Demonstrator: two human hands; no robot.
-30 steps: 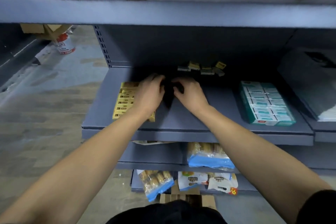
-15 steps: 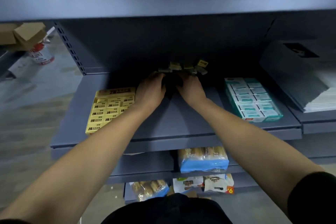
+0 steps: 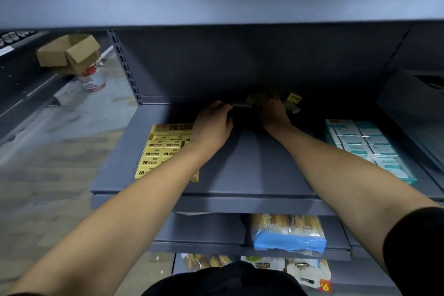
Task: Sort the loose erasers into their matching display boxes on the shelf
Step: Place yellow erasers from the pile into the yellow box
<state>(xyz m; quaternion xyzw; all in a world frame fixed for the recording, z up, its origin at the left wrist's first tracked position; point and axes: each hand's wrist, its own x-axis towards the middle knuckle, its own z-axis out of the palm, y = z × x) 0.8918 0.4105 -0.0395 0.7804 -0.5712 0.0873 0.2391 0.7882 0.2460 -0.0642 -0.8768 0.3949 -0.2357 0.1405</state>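
Deep at the back of the grey metal shelf [image 3: 240, 170], we reach for small sleeved loose erasers [image 3: 293, 98]; our left hand [image 3: 212, 125] and right hand [image 3: 274, 115] hide their fingers in shadow, grasp unclear. Light, stiff blocks, probably best pinched across the sides.

You have one view only, from your head, wide-angle, looking forward and down into the grey shelf [image 3: 240, 163] at close range. Its back wall sits toward 12 o'clock, the lower shelves toward 6, the aisle floor [image 3: 48, 151] at 9. Straight lines bow near the frame edges.
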